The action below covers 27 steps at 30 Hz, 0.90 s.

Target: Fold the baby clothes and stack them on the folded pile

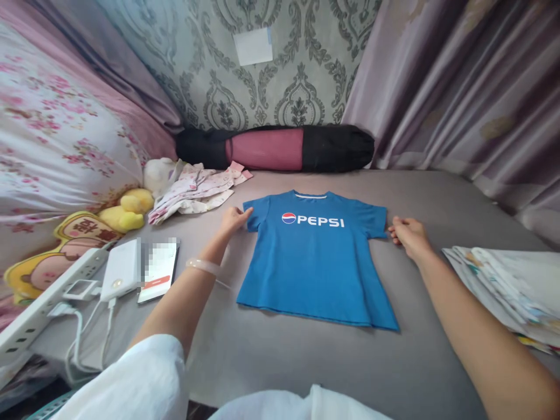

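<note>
A blue short-sleeved T-shirt point(312, 262) with a white PEPSI print and a round logo lies spread out flat, collar away from me, on the grey sheet point(271, 361). My left hand point(235, 220) pinches the edge of its left-side sleeve between thumb and fingers. A pale bangle point(203, 266) circles that wrist. Just beyond the opposite sleeve is my right hand point(410, 236). Its fingers are curled together close to the cuff, with a small gap, and no cloth shows between them.
At right lies a stack of folded cloth point(511, 286). Left are a phone point(160, 271), a white power bank point(121, 268) with cables, a power strip point(56, 303) and plush toys point(126, 211). Behind are crumpled patterned clothes point(196, 189) and a long black-and-pink bag point(266, 149) against the wall.
</note>
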### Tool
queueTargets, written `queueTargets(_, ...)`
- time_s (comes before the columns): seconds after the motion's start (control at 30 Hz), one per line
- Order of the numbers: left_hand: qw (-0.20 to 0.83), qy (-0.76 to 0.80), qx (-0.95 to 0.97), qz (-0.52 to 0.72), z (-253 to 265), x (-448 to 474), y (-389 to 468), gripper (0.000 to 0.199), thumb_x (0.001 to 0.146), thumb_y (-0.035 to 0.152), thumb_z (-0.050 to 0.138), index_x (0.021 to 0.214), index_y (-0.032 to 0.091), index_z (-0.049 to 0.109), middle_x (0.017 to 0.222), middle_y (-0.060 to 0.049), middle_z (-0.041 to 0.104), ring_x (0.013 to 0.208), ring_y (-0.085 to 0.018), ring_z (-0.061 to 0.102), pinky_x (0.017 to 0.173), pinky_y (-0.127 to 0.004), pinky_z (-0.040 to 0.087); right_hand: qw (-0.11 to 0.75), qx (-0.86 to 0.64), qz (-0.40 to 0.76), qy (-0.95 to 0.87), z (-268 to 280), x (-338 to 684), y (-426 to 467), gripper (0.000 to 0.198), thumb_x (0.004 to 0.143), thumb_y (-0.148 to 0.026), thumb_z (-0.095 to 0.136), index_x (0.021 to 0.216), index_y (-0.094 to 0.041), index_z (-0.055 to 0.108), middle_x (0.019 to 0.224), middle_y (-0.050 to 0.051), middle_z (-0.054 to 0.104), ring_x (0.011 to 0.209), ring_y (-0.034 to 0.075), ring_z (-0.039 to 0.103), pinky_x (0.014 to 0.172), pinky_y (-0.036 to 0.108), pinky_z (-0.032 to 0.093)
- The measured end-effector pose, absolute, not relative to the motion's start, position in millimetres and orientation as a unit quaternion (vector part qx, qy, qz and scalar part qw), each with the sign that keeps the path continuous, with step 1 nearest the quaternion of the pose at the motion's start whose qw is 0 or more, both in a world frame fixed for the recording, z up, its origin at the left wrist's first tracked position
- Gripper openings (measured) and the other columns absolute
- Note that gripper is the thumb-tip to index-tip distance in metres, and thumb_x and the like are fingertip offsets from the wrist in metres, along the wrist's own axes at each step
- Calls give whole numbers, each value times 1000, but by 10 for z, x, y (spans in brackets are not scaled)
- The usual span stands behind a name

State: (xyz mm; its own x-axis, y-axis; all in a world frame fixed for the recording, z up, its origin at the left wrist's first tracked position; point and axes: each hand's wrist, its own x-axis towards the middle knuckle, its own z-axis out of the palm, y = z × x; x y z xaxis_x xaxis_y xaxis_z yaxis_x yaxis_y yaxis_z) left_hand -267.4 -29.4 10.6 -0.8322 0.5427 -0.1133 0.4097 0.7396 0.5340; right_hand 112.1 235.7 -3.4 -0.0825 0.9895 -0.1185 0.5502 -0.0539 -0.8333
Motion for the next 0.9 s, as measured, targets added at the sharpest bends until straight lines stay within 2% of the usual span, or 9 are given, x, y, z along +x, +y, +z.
queueTargets(0.1, 169, 906, 278, 272, 89, -2497, -459, 40, 74, 58, 61, 64, 19, 57, 53, -2, 56, 54, -17, 57, 51, -25, 37, 211, -598, 371, -678, -16, 1290, 2075, 20, 87, -32, 51, 79, -16, 61, 57, 0, 57, 40, 9, 41, 43, 23, 31)
queueTargets(0.23, 161, 902, 294, 271, 17, -2423, -498, 29, 72, 46, 63, 64, 19, 56, 50, 1, 53, 52, -15, 54, 52, -24, 38, 127, -518, 275, -800, -35, 1472, 1688, 28, 81, -37, 52, 63, -18, 61, 61, 3, 61, 57, 15, 53, 54, 25, 35)
queueTargets(0.37, 141, 906, 324, 231, 3, -2456, -439, 26, 75, 43, 57, 63, 20, 55, 52, 0, 52, 61, -18, 57, 54, -24, 39, 108, -473, 234, -843, -60, 1625, 1359, 37, 83, -47, 47, 62, -19, 59, 61, 3, 62, 61, 16, 55, 54, 25, 32)
queueTargets(0.53, 54, 924, 314, 211, 41, -2415, -397, 20, 78, 38, 55, 72, 18, 57, 74, -8, 65, 79, -22, 62, 68, -27, 45, 66, -462, 217, -857, 44, 1741, 1054, 39, 85, -51, 46, 62, -21, 54, 61, 2, 61, 57, 15, 51, 54, 24, 30)
queueTargets(0.6, 41, 924, 315, 214, 49, -2346, -442, 24, 78, 41, 55, 76, 18, 58, 79, -9, 67, 82, -23, 63, 70, -28, 45, 49, -464, 209, -859, 105, 1757, 966, 37, 84, -51, 47, 63, -22, 53, 62, 1, 61, 57, 14, 50, 54, 24, 30)
queueTargets(0.67, 57, 925, 313, 208, 63, -2248, -544, 29, 79, 46, 54, 75, 18, 59, 77, -9, 67, 81, -23, 63, 69, -29, 45, 35, -462, 206, -862, 152, 1765, 898, 35, 84, -51, 48, 63, -22, 53, 62, 0, 61, 56, 14, 49, 54, 24, 29)
queueTargets(0.8, 118, 912, 344, 190, 116, -1964, -901, 38, 79, 52, 50, 63, 19, 59, 62, -7, 64, 73, -23, 62, 63, -29, 43, 7, -453, 211, -866, 177, 1779, 819, 34, 84, -50, 48, 63, -23, 49, 60, -1, 57, 55, 13, 47, 54, 24, 28)
queueTargets(0.9, 133, 891, 390, 192, 133, -1696, -1201, 41, 77, 54, 50, 56, 19, 58, 61, -8, 63, 74, -23, 60, 67, -30, 44, -3, -443, 205, -873, 157, 1790, 797, 37, 84, -51, 47, 62, -23, 45, 59, -1, 54, 55, 13, 45, 53, 24, 27)
